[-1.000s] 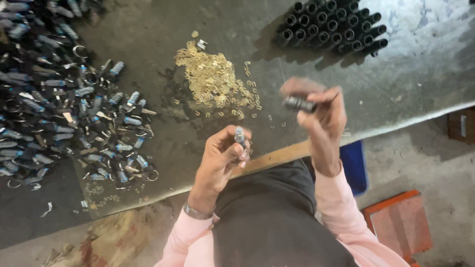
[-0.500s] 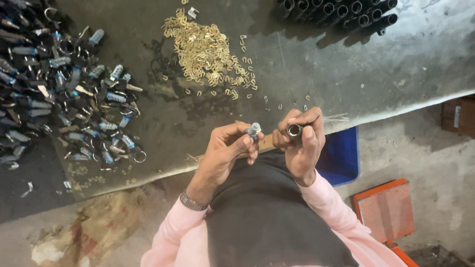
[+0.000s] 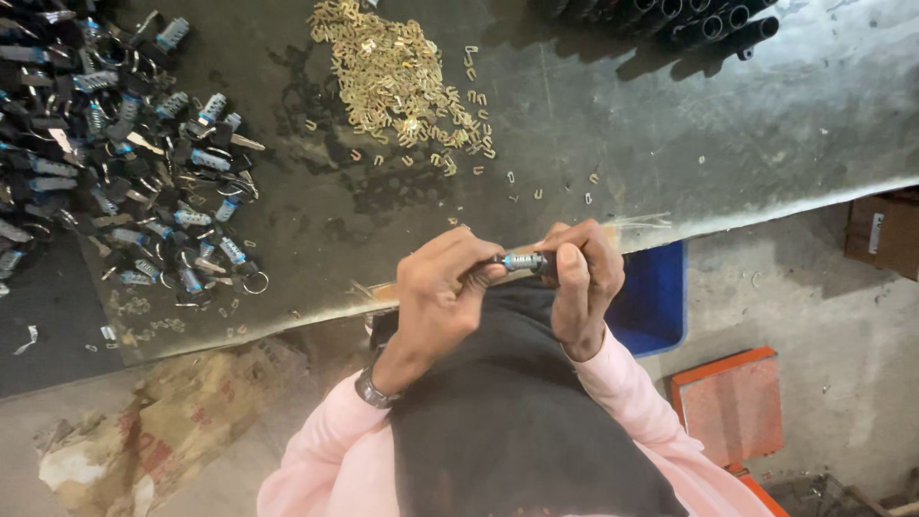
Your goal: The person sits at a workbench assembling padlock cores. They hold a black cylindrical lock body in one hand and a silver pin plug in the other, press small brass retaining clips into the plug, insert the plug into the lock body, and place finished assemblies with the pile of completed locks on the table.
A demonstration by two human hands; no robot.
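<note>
My left hand and my right hand meet just over the near edge of the grey metal worktable. Between them lies a small silver lock cylinder, pinched by the left fingertips at one end. Its other end goes into a short black tube that my right hand grips. A heap of small brass clips lies on the table straight beyond my hands. A large pile of silver-and-black lock cylinders with key rings covers the table's left side.
Black tubes are stacked in rows at the table's far right. Below the table edge sit a blue bin, an orange box and a brown carton on the concrete floor. Crumpled brown paper lies at lower left.
My two hands have come together at the table edge. The cylinder held by the left hand now meets the black tube that the right hand earlier held apart and higher.
</note>
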